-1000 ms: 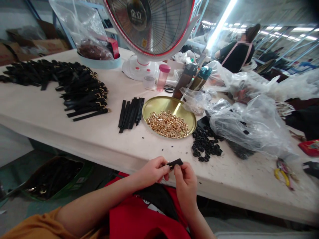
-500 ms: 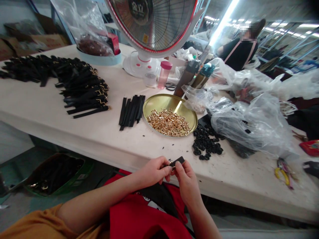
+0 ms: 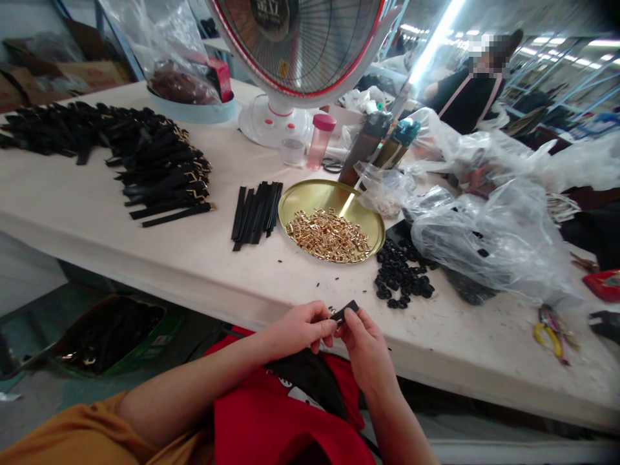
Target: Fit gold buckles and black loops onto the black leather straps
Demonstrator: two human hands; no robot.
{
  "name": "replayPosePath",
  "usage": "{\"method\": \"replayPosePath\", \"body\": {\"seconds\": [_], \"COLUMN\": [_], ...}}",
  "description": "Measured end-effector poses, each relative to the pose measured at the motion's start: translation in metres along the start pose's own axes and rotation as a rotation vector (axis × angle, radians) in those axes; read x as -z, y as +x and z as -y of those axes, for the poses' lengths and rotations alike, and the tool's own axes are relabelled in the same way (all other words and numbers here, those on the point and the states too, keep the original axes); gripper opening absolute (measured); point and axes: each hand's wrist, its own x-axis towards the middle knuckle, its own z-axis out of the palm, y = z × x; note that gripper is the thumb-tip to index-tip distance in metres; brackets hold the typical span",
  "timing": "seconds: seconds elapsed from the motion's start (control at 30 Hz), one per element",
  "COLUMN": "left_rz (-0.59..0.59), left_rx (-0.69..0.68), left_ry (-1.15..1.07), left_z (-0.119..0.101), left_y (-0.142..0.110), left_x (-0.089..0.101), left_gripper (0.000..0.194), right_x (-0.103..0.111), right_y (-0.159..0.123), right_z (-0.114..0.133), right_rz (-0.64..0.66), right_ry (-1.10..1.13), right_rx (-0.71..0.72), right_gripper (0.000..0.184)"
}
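Right hand [image 3: 370,345] now closer to left hand [image 3: 305,327], black strip [image 3: 349,307] in both.

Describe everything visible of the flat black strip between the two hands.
The flat black strip looks matte; leather or fabric, I cannot tell. Its squared exposed end points up and right in the picture. A small gold-coloured metal piece shows at its left. The left hand and right hand hold it near the front edge of the pale table, hiding part of it.

Two hands [image 3: 369,342], one held strap [image 3: 349,309], one gold tray [image 3: 310,197], one fan [image 3: 310,58].
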Motion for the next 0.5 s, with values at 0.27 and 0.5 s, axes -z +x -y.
{"method": "replayPosePath", "body": {"seconds": [0.27, 0.5], "left_rz": [-0.028, -0.066], "left_rx": [0.007, 0.003], "left_ry": [-0.015, 0.054], "left_z": [-0.0008, -0.0059], "left_y": [-0.0014, -0.0035], "left_x": [-0.0024, -0.0053], "left_gripper": [0.015, 0.008], "right_x": [-0.0021, 0.0036], "right_y": [-0.0013, -0.0073], "right_z": [0.0033, 0.0057], "right_rz": [0.095, 0.078], "right_ry": [0.221, -0.224], "right_rx": [-0.18, 0.077], "right_gripper": [0.018, 0.018]}}
